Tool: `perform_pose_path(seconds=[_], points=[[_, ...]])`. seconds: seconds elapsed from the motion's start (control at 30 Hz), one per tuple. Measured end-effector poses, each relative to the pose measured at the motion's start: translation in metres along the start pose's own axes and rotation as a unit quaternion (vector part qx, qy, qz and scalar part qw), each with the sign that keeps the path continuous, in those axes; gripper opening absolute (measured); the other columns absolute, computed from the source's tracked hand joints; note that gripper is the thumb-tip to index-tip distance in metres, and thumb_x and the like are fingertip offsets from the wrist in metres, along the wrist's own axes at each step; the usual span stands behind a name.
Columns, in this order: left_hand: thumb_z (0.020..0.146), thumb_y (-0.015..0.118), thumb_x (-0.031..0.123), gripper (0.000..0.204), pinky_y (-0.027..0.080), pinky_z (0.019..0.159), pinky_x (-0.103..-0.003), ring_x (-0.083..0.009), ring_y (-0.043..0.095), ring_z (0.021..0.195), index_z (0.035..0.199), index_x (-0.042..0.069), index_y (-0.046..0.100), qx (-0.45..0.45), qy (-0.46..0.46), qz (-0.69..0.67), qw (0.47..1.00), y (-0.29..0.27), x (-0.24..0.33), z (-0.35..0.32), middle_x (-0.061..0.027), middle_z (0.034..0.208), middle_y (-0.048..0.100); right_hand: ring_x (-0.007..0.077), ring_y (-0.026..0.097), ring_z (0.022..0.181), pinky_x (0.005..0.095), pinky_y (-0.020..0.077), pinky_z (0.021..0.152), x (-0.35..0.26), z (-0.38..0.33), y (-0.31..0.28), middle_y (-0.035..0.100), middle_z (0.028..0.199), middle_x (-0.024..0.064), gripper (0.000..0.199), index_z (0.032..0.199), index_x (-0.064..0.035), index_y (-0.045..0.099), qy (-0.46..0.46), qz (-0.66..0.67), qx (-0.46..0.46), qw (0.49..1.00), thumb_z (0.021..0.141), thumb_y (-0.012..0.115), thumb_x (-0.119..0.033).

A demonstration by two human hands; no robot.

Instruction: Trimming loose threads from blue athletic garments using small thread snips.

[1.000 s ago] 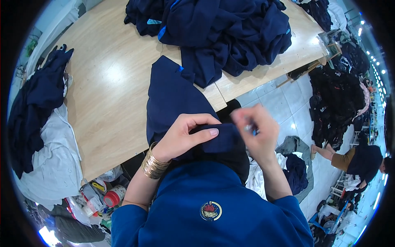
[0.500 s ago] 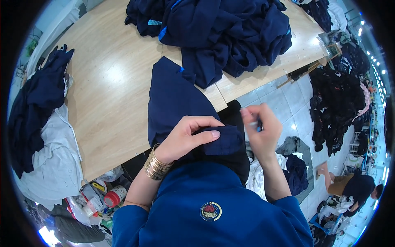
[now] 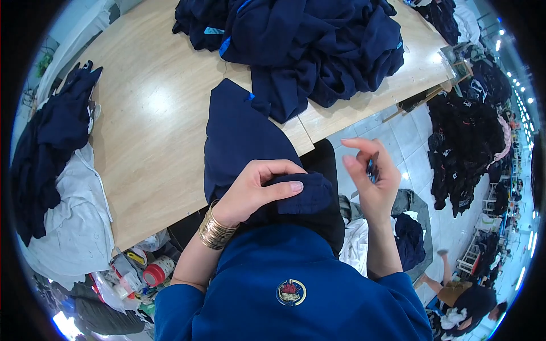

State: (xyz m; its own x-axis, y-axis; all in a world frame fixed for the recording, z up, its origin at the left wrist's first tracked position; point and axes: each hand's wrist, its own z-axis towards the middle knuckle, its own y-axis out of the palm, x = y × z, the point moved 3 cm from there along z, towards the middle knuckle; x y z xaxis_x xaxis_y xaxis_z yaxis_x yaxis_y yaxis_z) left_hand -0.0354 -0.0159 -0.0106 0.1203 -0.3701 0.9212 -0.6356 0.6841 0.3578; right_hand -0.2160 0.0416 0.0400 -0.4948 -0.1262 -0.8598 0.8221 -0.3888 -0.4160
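L hand (image 3: 264,184) clamped on turned-up end of dark navy soft-fabric piece (image 3: 244,136), thumb on top, other fingers behind/under; stacked gold-coloured metal bangles (image 3: 217,226) on that wrist. Piece runs from person's lap up onto light wood-grain table (image 3: 148,153), far tip next to big crumpled navy fabric heap (image 3: 313,45) w/ bright blue bits. R hand (image 3: 385,182) up just right of turned-up end, apart from it; thumb + index apart, other fingers curled round small dark/shiny metal tool (image 3: 372,167), exact type unclear. Table L end: dark navy crumpled garment (image 3: 54,136) + white thin cloth (image 3: 74,221), both over edge. Below: red-and-white round container (image 3: 158,271) in mixed clutter. R side: black clothes pile (image 3: 463,148) on pale tiled floor (image 3: 404,142), co-worker in dark top (image 3: 475,301) bent over, lower R
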Motion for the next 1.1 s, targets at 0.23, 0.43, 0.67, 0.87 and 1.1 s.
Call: perform_pose_path(seconds=[0.23, 0.43, 0.67, 0.87, 1.1], points=[[0.08, 0.065, 0.02, 0.027, 0.045, 0.074, -0.021, -0.0092, 0.058, 0.079, 0.101, 0.003, 0.064, 0.004, -0.007, -0.028, 1.0, -0.002, -0.003, 0.001, -0.0038, 0.088, 0.064, 0.0092, 0.043, 0.057, 0.0207, 0.0321, 0.051, 0.0, -0.002, 0.001, 0.045, 0.065, 0.0016, 0.019, 0.089, -0.0063, 0.063, -0.059, -0.136, 0.042, 0.988, 0.071, 0.069, -0.003], [0.078, 0.066, 0.018, 0.026, 0.045, 0.076, -0.021, -0.0091, 0.058, 0.08, 0.1, 0.003, 0.064, 0.036, -0.011, -0.051, 0.998, -0.007, -0.005, -0.002, -0.0042, 0.09, 0.065, 0.0126, 0.05, 0.067, 0.0231, 0.0404, 0.061, -0.006, -0.001, 0.002, 0.055, 0.079, 0.0043, 0.027, 0.097, -0.0056, 0.054, 0.027, -0.017, -0.1, 0.994, 0.075, 0.068, -0.013], [0.078, 0.066, 0.017, 0.027, 0.044, 0.077, -0.02, -0.0084, 0.058, 0.08, 0.1, 0.003, 0.064, 0.045, -0.018, -0.068, 0.996, -0.008, 0.001, -0.005, -0.0042, 0.09, 0.065, 0.0175, 0.053, 0.059, 0.0275, 0.0352, 0.053, -0.006, -0.007, 0.007, 0.056, 0.07, 0.0027, 0.027, 0.085, -0.0063, 0.057, -0.146, -0.147, -0.147, 0.967, 0.074, 0.068, -0.028], [0.078, 0.066, 0.018, 0.027, 0.044, 0.076, -0.02, -0.0081, 0.058, 0.079, 0.1, 0.003, 0.064, 0.033, -0.005, -0.063, 0.997, -0.007, 0.0, -0.004, -0.0039, 0.089, 0.065, 0.0191, 0.051, 0.056, 0.0289, 0.0356, 0.054, -0.011, -0.007, 0.011, 0.054, 0.066, 0.0038, 0.022, 0.082, -0.0068, 0.059, -0.159, -0.184, -0.144, 0.959, 0.074, 0.067, -0.025], [0.076, 0.066, 0.012, 0.024, 0.044, 0.072, -0.019, -0.0078, 0.056, 0.078, 0.097, 0.001, 0.064, 0.048, -0.016, -0.032, 0.998, -0.005, 0.005, -0.006, -0.003, 0.089, 0.062, 0.0152, 0.051, 0.056, 0.0267, 0.0338, 0.051, -0.014, -0.004, 0.007, 0.053, 0.065, 0.0013, 0.024, 0.079, -0.0083, 0.058, -0.189, -0.241, -0.118, 0.945, 0.073, 0.069, -0.029]])
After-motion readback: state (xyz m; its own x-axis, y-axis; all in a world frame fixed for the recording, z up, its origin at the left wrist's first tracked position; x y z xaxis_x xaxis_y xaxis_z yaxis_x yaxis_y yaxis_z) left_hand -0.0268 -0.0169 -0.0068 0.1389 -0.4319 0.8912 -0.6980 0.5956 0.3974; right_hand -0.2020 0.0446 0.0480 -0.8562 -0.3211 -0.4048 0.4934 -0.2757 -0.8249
